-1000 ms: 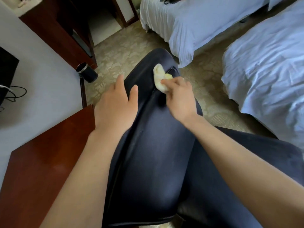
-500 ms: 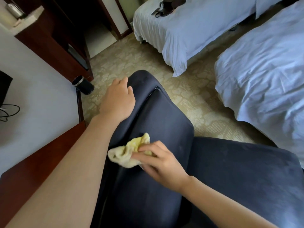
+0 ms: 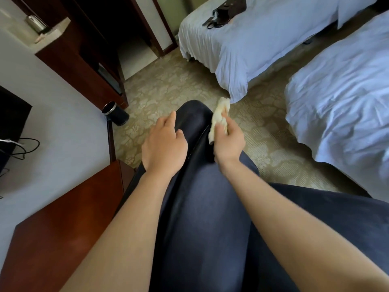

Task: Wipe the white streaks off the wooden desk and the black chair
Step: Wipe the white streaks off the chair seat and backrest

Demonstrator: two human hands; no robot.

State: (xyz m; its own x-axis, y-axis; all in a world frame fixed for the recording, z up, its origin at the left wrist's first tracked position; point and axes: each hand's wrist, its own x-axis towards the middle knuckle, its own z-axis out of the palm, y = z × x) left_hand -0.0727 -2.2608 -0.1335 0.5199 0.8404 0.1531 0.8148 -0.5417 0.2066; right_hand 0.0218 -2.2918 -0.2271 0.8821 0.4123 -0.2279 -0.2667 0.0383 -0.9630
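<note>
The black chair (image 3: 202,207) fills the lower middle of the head view, its backrest running away from me. My right hand (image 3: 228,142) grips a crumpled pale yellow cloth (image 3: 220,116) against the right edge of the backrest near its far end. My left hand (image 3: 165,147) rests on the left side of the backrest, fingers loosely bent over it. The wooden desk (image 3: 63,224) lies at the lower left, beside the chair. I make out no white streaks on the chair or desk.
A black waste bin (image 3: 115,113) stands on the patterned carpet by the desk's far end. Two white beds (image 3: 263,45) (image 3: 341,106) sit to the right, with a dark bag (image 3: 227,11) on the farther one. Cables (image 3: 23,148) hang on the left wall.
My right hand swept the cloth down the backrest toward me, then back up to its far right edge. My left hand stayed on the left side of the backrest.
</note>
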